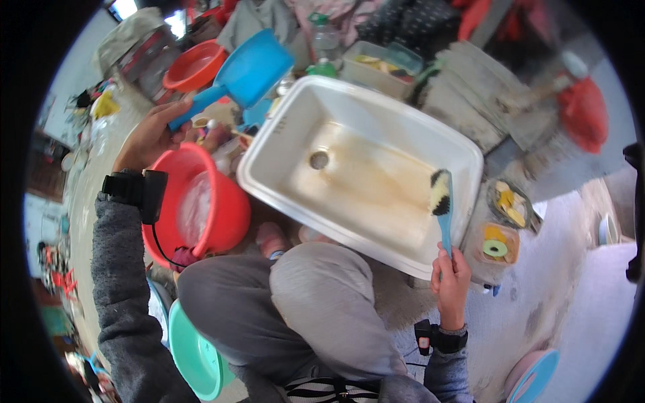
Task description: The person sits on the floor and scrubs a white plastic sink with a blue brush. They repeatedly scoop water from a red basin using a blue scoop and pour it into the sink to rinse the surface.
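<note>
A white rectangular sink [363,242] with a drain hole and brownish stains lies before my knees. My right hand [451,277] is closed round the handle of a blue scrubbing brush [445,201], its black and cream bristles over the sink's right end. At the upper left my left hand [149,138] grips the handle of a blue water dipper [254,68], raised above the sink's left side. Below that hand stands a red bucket [232,208] with cloudy water in it.
A red basin [195,65] sits at the far left, and a green basin [195,356] by my left leg. Right of the sink are a small tub [500,243] and a dish [512,203] with yellow pieces. Behind it stand a plastic container [376,77] and a bottle [324,41].
</note>
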The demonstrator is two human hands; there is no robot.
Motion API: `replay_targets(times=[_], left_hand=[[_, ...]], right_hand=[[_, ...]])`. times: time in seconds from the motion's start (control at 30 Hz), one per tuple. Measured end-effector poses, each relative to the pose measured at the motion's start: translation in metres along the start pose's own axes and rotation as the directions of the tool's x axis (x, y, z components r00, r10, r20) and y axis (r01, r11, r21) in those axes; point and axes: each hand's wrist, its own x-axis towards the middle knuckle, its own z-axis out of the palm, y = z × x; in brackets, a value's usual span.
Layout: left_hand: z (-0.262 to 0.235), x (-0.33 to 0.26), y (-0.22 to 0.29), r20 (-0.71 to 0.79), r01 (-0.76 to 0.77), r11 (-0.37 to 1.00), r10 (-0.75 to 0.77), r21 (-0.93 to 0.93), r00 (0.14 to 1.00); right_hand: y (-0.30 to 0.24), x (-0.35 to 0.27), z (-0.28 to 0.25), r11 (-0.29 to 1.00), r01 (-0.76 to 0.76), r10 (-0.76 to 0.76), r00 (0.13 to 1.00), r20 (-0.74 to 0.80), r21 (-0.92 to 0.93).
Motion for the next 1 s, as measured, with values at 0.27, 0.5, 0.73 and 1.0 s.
replay_targets(times=[0.27,0.5,0.73,1.0], left_hand=[[-0.135,-0.086,-0.104,-0.372,0.216,0.767,0.032,0.604,0.928],[-0.177,-0.065,-0.230,-0.273,0.218,0.310,0.143,0.925,0.951],[-0.152,-0.008,-0.276,-0.317,0.310,0.076,0.109,0.948,0.942],[-0.153,-0.011,-0.280,-0.234,0.290,0.782,-0.189,0.552,0.954]], right_hand=[[0.021,0.002,0.020,0.998,-0.050,0.051,0.998,0.022,-0.031],[0.010,0.003,0.032,0.989,-0.020,0.026,0.999,0.042,-0.147],[0.015,0.006,0.040,0.979,-0.015,0.010,1.000,-0.025,-0.204],[0.011,0.011,0.034,0.988,0.021,-0.032,0.997,-0.071,-0.153]])
